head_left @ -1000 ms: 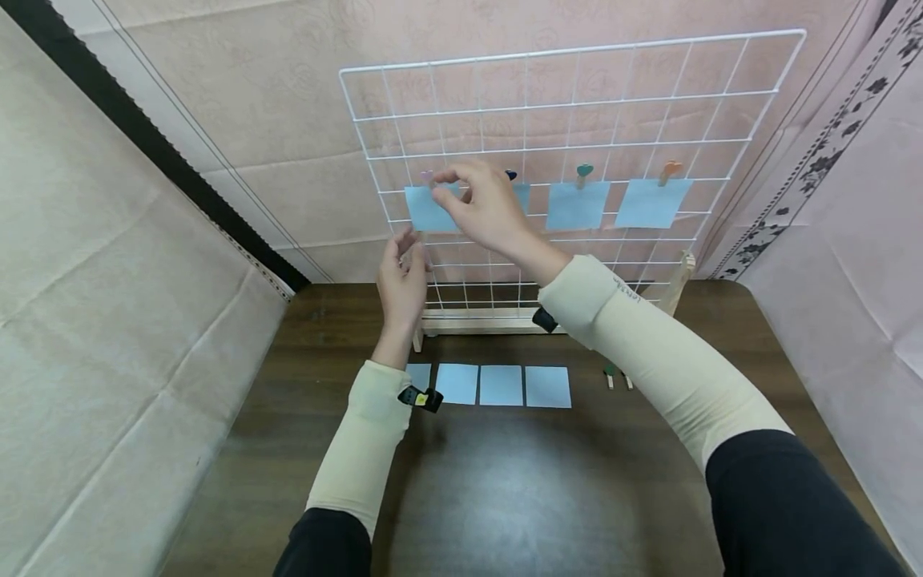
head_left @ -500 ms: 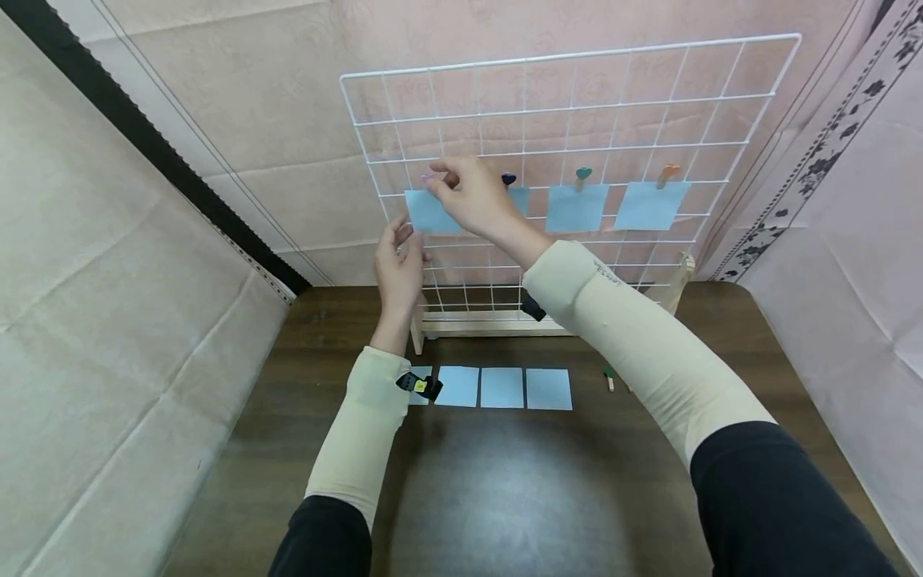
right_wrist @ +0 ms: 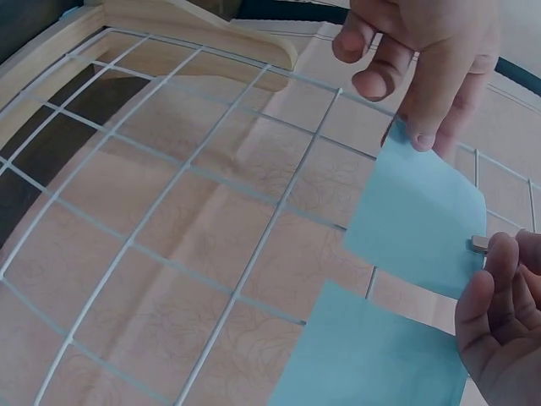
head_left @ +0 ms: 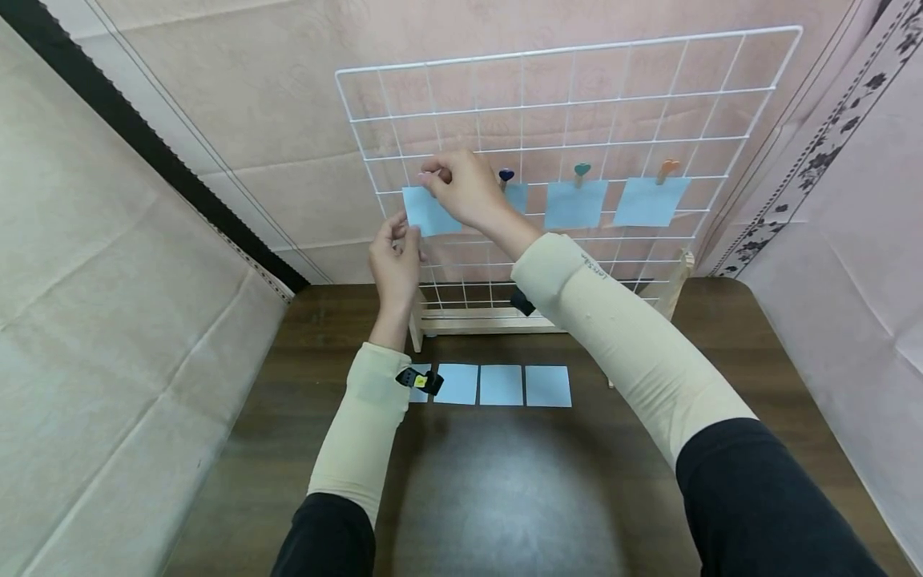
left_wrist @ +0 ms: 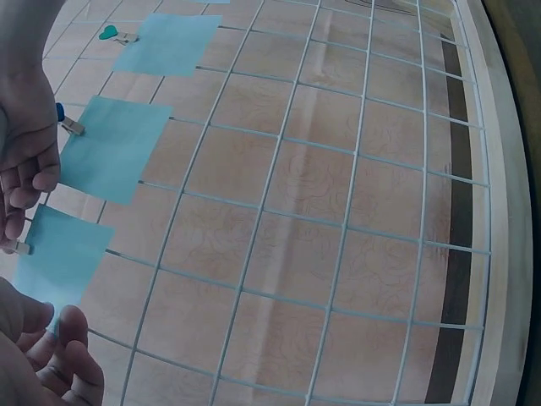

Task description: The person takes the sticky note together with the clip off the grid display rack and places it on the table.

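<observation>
Find the leftmost blue card (head_left: 433, 211) on the grid (head_left: 570, 104) at head-view 11 o'clock, pinched by the left hand (head_left: 395, 263); see the wooden peg (right_wrist: 479, 244), clamped in the right hand (right_wrist: 505, 320), clearly only from the wrists. Note the right sleeve (head_left: 627, 336) shifted toward 10 o'clock since earlier.

1. Head: looks forward and down over the table (head_left: 505, 481) from farthest back, taking in the full width of the wire grid (head_left: 570, 147).
2. Left wrist: close to the grid, turned sideways, facing the person's right; the wooden base (left_wrist: 510, 169) runs along its right side.
3. Right wrist: close, facing leftward, the base at upper left.
4. Both wrist views share the left hand (right_wrist: 444, 59), right hand (right_wrist: 507, 317) and leftmost blue card (right_wrist: 418, 211).
</observation>
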The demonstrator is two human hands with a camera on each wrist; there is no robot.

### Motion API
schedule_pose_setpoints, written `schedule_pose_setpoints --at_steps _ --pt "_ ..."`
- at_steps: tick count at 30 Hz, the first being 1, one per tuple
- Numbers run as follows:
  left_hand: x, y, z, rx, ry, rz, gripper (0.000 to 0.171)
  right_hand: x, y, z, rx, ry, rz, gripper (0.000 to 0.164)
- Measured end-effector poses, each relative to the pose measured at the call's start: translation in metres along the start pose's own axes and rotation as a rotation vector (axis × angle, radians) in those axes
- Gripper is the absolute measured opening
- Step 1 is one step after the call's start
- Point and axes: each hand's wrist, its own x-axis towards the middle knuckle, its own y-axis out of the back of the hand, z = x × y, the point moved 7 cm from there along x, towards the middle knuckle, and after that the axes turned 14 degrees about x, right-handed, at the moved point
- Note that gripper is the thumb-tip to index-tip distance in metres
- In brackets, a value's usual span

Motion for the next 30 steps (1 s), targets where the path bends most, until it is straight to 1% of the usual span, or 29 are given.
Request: schedule_pose_setpoints --at_steps 4,8,12,18,23,30 --pt "0.0011 0.0017 0.0042 0.004 0.005 -0.004 0.032 -0.0002 0.0 -0.0018 -0.017 0.012 0.001 0.033" --pt "0.0021 0.0031 0.008 -0.001 0.001 -0.004 0.033 -0.001 0.0002 -0.0029 -0.07 0.017 0.008 0.031" --pt "0.0024 0.0043 0.0087 0.006 -0.002 0.004 0.033 -0.0022 0.0001 -0.0044 -0.116 0.036 0.019 0.028" --pt "0.0016 0.0058 0.0101 0.02 -0.031 0.021 0.034 -0.0045 0.0001 -0.0055 -0.092 0.09 0.031 0.026" --pt "0.0009 0.0065 0.0107 0.026 -0.042 0.036 0.033 -0.0071 0.0 -0.0055 -0.064 0.135 0.045 0.024" --pt "0.0 0.0078 0.0105 0.015 -0.034 0.05 0.033 -0.0093 0.0016 -0.0052 -0.057 0.13 0.062 0.025"
